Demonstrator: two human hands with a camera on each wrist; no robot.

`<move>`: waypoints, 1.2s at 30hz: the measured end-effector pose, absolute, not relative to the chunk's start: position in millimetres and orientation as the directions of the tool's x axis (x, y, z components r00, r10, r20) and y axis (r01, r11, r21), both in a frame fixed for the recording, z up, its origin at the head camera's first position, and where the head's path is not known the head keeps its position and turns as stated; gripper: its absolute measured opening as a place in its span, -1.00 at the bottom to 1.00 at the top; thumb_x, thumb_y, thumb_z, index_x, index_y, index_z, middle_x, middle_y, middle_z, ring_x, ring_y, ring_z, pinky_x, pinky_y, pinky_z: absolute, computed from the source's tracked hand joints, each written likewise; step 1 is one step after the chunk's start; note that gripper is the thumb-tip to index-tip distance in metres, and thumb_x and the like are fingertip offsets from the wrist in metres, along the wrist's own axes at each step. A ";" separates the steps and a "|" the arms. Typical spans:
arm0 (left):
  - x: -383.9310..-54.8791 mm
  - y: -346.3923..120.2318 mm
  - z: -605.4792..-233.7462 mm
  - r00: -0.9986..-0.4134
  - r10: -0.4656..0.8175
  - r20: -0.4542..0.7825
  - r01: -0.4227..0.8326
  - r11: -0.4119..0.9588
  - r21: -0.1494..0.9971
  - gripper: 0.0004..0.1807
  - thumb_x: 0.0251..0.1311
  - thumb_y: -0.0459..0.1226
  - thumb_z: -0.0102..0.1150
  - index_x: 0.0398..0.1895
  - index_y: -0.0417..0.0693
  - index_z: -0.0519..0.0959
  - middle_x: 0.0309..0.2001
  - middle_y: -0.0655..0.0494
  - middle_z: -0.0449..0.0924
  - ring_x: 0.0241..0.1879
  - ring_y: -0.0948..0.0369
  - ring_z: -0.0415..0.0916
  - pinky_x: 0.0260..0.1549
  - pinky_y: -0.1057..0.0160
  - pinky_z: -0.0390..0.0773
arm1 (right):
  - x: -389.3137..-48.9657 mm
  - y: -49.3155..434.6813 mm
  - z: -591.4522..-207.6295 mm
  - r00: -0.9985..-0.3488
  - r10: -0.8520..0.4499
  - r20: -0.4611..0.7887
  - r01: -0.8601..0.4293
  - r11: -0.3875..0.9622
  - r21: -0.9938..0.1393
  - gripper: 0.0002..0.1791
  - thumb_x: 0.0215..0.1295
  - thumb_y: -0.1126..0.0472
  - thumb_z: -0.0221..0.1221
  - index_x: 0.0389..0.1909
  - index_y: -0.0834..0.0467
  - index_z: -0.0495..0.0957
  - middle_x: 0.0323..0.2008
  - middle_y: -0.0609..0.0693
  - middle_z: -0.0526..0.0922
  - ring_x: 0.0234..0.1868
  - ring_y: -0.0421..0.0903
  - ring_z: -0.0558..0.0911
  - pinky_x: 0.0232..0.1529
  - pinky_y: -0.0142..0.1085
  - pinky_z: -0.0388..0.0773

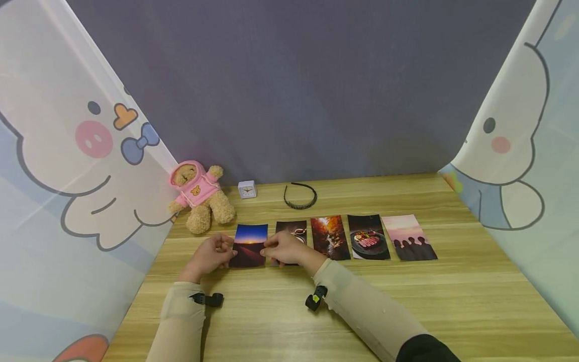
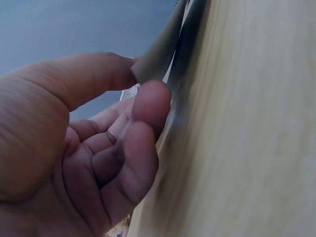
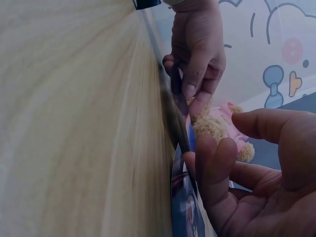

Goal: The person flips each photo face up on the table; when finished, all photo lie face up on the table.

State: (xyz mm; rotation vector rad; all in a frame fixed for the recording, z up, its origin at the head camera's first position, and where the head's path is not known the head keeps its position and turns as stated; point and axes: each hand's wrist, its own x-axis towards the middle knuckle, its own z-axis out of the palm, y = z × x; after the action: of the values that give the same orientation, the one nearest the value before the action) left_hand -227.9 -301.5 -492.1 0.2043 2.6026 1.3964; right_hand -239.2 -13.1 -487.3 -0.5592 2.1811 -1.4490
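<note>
A photo print of a sunset (image 1: 250, 241) lies at the left end of a row of prints on the wooden table. My left hand (image 1: 212, 255) pinches its left edge; in the left wrist view the thumb (image 2: 106, 74) meets a bent-up corner of the print (image 2: 160, 54). At the print's right edge is my right hand (image 1: 287, 247), fingertips right at the edge. The right wrist view has its thumb (image 3: 256, 123) standing apart from its curved fingers (image 3: 217, 163). My right hand partly covers a dark print with a cup (image 1: 298, 229).
To the right lie an autumn stream print (image 1: 331, 236), a food plate print (image 1: 368, 236) and a pink print with dark drips (image 1: 409, 236). Behind stand a teddy bear in a pink hoodie (image 1: 199, 193), a small white clock (image 1: 247, 189) and a black headband (image 1: 300, 205).
</note>
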 end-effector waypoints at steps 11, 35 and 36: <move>-226.3 -300.7 -493.9 -0.970 0.210 -0.123 0.012 0.546 0.837 -0.60 0.31 -0.41 0.40 0.13 -0.39 0.51 -0.39 -0.04 0.60 -0.54 0.10 0.62 -0.56 0.26 0.62 | -238.9 -11.2 -486.9 -0.810 -0.565 -0.157 -0.082 0.374 -0.924 -0.53 0.47 0.04 0.33 0.21 0.27 0.65 -0.26 0.06 0.75 -0.37 0.04 0.74 -0.42 -0.14 0.73; -229.2 -298.1 -488.2 -0.989 0.145 -0.014 0.080 0.624 0.778 -0.65 0.30 -0.39 0.42 0.09 -0.24 0.58 -0.30 -0.01 0.63 -0.45 0.14 0.59 -0.53 0.27 0.57 | -244.7 12.1 -481.9 -0.824 -0.565 0.048 -0.295 0.355 -0.887 -0.66 0.50 0.08 0.29 0.13 0.19 0.72 -0.10 -0.13 0.72 -0.26 -0.16 0.67 -0.22 -0.24 0.64; -229.4 -297.6 -486.9 -0.990 0.140 0.016 0.103 0.638 0.763 -0.67 0.31 -0.38 0.41 0.08 -0.24 0.59 -0.29 -0.01 0.63 -0.44 0.15 0.59 -0.52 0.26 0.57 | -244.7 15.6 -480.5 -0.830 -0.554 0.067 -0.307 0.354 -0.883 -0.69 0.51 0.09 0.29 0.11 0.18 0.72 -0.10 -0.14 0.71 -0.26 -0.17 0.65 -0.23 -0.24 0.64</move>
State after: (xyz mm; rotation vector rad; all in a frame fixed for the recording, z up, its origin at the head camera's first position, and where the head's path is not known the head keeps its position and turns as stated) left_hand -229.4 -297.6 -486.9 0.2076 2.8026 1.3023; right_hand -244.7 15.6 -480.5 -0.7720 2.3738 -1.4680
